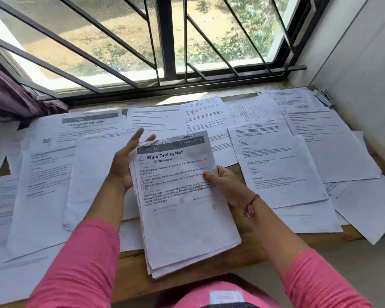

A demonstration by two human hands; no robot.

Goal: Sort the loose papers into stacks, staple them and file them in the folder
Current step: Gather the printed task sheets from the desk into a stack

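1 thick stack of papers (182,196) sits between both hands over the wooden desk (242,247), top sheet titled "Wipe Drying Mat". Right hand (226,185) pinches its right edge, thumb on top. Left hand (126,164) is spread open, fingers straight, palm against the left edge. Loose printed sheets (282,170) cover the desk all around, including a "Change Bed Sheets" page (89,126) near the barred window (165,41).

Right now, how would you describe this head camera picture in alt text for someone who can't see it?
A person in pink sleeves holds a stack of papers topped "Wipe Drying Mat" above a wooden table. The right hand pinches its right edge; the left hand steadies its left edge, fingers straight. Loose sheets cover the table below a barred window.
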